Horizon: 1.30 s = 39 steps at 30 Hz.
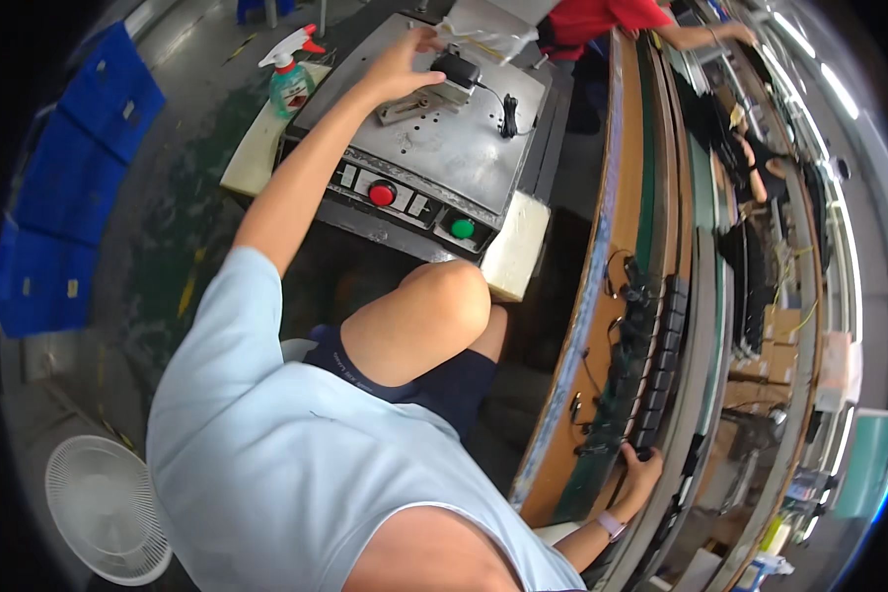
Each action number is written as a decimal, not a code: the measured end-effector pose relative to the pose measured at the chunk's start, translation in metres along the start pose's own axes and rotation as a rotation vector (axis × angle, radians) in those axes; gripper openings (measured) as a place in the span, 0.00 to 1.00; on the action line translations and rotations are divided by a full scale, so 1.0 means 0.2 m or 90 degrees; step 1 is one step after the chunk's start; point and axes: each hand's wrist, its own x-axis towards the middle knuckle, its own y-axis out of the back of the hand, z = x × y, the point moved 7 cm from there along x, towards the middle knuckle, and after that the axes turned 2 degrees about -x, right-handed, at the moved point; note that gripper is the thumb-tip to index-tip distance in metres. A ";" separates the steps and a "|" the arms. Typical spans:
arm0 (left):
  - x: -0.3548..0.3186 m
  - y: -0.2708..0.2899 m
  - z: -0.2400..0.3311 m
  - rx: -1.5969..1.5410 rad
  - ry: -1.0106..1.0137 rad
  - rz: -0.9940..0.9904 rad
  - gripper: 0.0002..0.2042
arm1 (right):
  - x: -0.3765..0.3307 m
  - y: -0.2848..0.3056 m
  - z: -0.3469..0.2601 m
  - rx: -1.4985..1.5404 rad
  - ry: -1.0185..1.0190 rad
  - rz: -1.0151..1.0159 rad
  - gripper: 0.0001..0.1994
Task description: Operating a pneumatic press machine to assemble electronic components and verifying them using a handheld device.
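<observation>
Conveyor bench (602,296) partly hides right hand (641,472) gripping black adapters (651,395).

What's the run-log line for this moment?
left hand: on black adapter, press fixture | right hand: on adapter row, conveyor

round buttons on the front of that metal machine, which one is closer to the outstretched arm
The red button: it sits toward the left of the control strip, just beside the forearm of the left hand. The green button lies farther right, near the raised knee.

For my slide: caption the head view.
Left hand touches black adapter on metal press; right hand reaches black parts.
</observation>
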 end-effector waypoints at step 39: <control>-1.09 0.43 0.22 0.052 0.200 0.215 0.20 | 0.07 -0.52 -3.42 -0.025 0.966 0.039 0.42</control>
